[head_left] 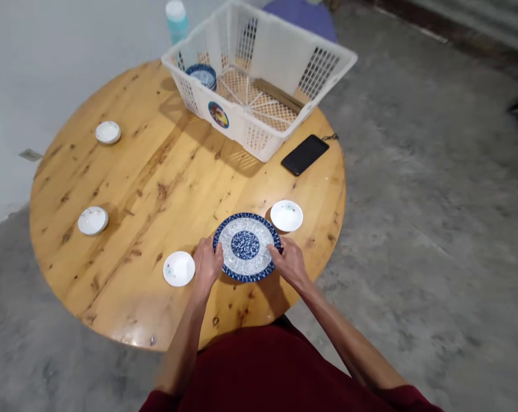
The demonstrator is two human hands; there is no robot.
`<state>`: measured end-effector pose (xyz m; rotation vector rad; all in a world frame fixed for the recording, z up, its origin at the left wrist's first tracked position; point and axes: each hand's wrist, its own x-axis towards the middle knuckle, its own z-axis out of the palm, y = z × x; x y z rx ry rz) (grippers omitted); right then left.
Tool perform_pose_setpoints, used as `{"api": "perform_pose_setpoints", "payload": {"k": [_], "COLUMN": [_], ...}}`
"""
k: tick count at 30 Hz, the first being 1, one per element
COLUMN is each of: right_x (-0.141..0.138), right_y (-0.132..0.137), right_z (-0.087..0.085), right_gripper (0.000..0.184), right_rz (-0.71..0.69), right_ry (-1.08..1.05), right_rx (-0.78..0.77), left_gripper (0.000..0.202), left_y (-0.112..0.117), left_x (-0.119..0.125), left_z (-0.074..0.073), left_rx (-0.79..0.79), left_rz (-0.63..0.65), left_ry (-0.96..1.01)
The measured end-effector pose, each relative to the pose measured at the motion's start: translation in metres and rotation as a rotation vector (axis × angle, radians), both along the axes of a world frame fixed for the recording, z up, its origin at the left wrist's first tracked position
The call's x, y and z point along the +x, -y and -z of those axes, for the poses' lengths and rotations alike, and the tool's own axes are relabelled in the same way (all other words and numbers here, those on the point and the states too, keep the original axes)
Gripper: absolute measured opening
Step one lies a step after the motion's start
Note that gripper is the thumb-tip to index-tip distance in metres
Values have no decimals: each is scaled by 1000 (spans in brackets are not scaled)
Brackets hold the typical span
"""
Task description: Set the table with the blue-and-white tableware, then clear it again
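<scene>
A blue-and-white patterned plate [245, 246] lies on the near side of the round wooden table [155, 177]. My left hand [207, 266] grips its left rim and my right hand [288, 262] grips its right rim, fingers curled on the edge. A small white saucer [287, 216] sits just beyond the plate to the right. Another small white saucer [178, 268] lies close to my left hand.
A white plastic basket [284, 51] stands at the table's far side with blue-patterned bowls [201, 75] in its left corner. A black phone [305, 154] lies beside it. Two more white saucers [93, 220] [108, 132] sit at the left. A teal bottle [176, 20] stands behind.
</scene>
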<state>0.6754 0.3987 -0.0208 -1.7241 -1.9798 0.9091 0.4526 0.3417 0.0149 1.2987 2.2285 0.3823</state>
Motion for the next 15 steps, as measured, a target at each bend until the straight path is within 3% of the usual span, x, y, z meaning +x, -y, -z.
{"api": "perform_pose_setpoints", "payload": {"k": [8,15], "right_x": [-6,-7], "right_y": [-4,-3], "right_z": [20,24], "right_gripper": [46,46], "right_rz": [-20,-32], "right_ry": [13,35], "right_rx": [78,86], "left_gripper": [39,38], "left_y": [-5,-3], "left_x": [0,-4], "left_z": [-2,1], "left_rx": [-96,-115], "left_rz": [7,47], "left_ry": [-124,-177]}}
